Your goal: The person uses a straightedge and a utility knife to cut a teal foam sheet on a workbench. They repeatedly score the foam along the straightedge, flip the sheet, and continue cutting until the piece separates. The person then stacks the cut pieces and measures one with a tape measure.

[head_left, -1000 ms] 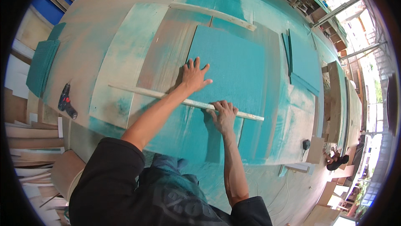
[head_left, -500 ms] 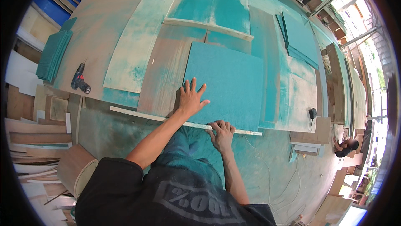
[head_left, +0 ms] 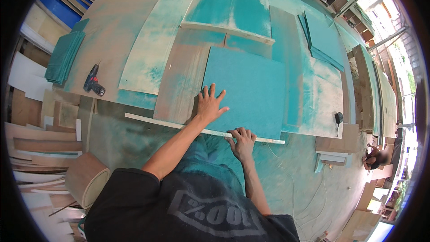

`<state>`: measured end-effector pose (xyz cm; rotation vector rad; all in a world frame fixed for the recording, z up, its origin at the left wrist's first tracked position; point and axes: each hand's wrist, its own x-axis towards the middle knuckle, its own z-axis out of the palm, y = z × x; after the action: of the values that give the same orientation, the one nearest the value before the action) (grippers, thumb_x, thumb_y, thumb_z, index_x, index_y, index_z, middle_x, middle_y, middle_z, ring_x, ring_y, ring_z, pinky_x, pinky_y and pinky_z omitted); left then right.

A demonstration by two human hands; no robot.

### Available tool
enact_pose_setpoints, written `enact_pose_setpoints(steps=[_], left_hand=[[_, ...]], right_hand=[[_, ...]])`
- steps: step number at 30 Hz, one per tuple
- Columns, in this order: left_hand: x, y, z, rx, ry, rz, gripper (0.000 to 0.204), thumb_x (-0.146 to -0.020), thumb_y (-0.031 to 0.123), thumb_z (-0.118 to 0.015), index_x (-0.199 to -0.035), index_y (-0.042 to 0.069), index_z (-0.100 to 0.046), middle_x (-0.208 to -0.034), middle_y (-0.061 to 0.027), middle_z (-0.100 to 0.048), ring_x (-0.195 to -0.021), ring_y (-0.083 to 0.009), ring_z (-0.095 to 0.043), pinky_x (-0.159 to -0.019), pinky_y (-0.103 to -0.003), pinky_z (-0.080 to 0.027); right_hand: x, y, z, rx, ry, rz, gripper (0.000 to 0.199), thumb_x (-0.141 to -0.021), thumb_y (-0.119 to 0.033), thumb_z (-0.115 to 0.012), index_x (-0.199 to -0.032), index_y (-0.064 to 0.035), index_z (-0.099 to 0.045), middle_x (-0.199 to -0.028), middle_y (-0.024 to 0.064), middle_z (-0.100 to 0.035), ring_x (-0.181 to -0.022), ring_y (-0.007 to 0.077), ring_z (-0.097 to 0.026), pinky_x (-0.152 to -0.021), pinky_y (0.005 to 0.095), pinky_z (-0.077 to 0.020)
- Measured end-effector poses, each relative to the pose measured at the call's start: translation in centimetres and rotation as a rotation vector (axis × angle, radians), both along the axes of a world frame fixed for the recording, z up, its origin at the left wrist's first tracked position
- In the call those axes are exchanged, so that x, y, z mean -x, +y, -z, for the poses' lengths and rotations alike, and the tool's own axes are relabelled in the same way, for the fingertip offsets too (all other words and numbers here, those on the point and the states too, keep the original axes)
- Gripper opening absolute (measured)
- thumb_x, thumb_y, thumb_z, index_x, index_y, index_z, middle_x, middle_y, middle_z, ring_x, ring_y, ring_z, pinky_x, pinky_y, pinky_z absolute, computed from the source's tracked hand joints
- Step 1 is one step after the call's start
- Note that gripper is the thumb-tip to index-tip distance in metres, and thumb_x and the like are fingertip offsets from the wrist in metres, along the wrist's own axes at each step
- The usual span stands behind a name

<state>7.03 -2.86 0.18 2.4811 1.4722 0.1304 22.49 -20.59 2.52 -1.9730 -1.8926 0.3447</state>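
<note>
A long, thin pale wooden strip [head_left: 161, 122] lies along the near edge of the tabletop [head_left: 121, 40], its long axis running from the left, where its free end points toward the stacked offcuts, across to the right and slightly toward the person, ending just past the corner of a teal panel [head_left: 251, 89]. It lies flat, crossing the near edge of that panel and of the bare brown board [head_left: 181, 85] beside it.

The left hand [head_left: 209, 105] lies palm down with fingers spread wide, pressed flat on the near left corner of the teal panel, just beyond the strip; its forearm crosses over the strip. The right hand [head_left: 242, 140] rests on the strip further right, fingers curled over its near edge with the fingertips on top; whether the thumb closes under it cannot be told.

Beyond the panel a second pale batten [head_left: 226, 32] lies across the tabletop, roughly parallel to the strip, with teal-stained sheets around it. A dark cordless drill [head_left: 93, 81] lies to the left on the tabletop, and a stack of teal sheets [head_left: 62, 56] sits further left at the edge. A small black tool [head_left: 338, 117] sits near the right corner, and more teal sheets [head_left: 324, 40] lie at the far right.
</note>
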Motion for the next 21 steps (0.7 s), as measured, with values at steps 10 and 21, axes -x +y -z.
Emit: enact_pose_setpoints(steps=[10,21], left_hand=[[1.0,-1.4,-0.3,-0.036,-0.027,-0.004,0.079,-0.092,0.058,-0.071,-0.157,0.023,-0.046,-0.164,-0.0279,-0.031,-0.146,-0.0514,-0.034,-0.108,-0.064,-0.039],[3.3,0.5,-2.0,0.178,-0.258,-0.448,0.063,-0.089,0.035,-0.082,-0.131,-0.006,-0.059,-0.127,-0.0232,-0.062,-0.117,-0.0392,-0.062,-0.096,-0.048,-0.053]], right_hand=[[-1.3,-0.3,-2.6,0.148,0.194,0.028,0.039,-0.085,-0.047,-0.082,-0.112,-0.0183,-0.076,-0.106,0.0012,-0.067,-0.102,0.0264,-0.063,-0.095,0.0467,-0.0399],[-21.3,-1.7,7.6,0.401,0.284,0.678,0.058,-0.098,-0.052,-0.065,-0.098,0.005,-0.068,-0.092,0.0258,-0.071,-0.088,0.0423,-0.069,-0.078,0.0521,-0.0501]])
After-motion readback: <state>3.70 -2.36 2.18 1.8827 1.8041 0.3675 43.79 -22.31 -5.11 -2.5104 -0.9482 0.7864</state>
